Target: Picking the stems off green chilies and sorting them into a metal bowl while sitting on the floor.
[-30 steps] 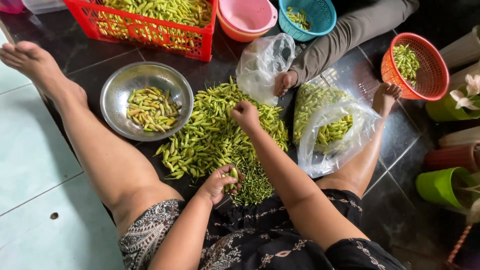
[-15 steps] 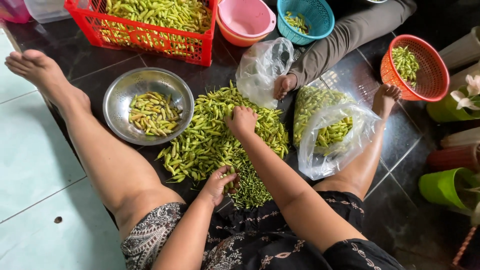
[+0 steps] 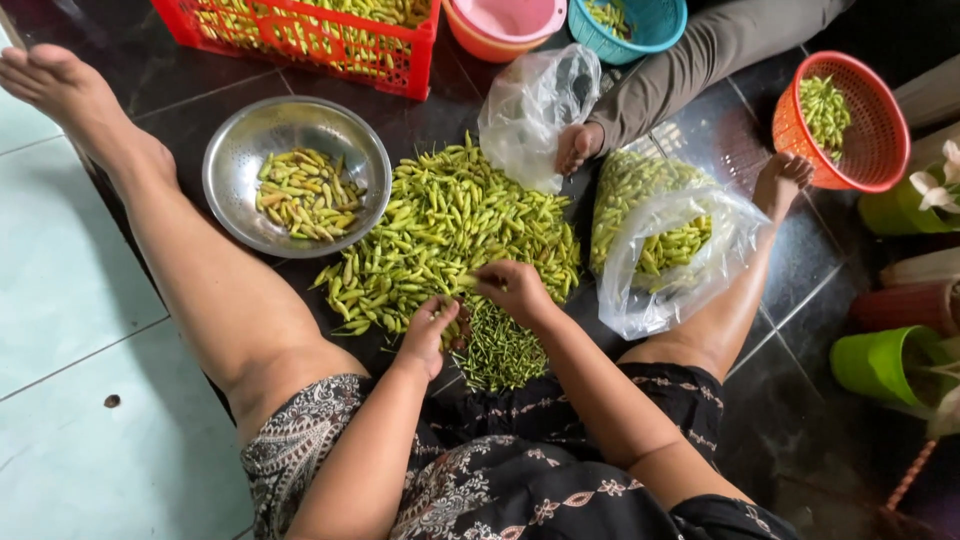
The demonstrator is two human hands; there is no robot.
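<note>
Together both hands point(image 3: 470, 310) pinch chillies point(image 3: 440, 240); steel bowl point(image 3: 296, 175) left, plastic bag point(image 3: 665, 250) right.

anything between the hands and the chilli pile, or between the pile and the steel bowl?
Nothing visible. Both the left hand and right hand already rest on the near edge of the heap of small green chillies. The round steel bowl sits directly beside the heap's left side, with only bare dark floor between them.

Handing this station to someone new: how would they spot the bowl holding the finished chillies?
Start at the big heap of green chillies on the dark floor between the person's legs. Just to its left sits a round metal bowl with some chillies inside. It is the only shiny steel container; the others are coloured plastic.
</note>
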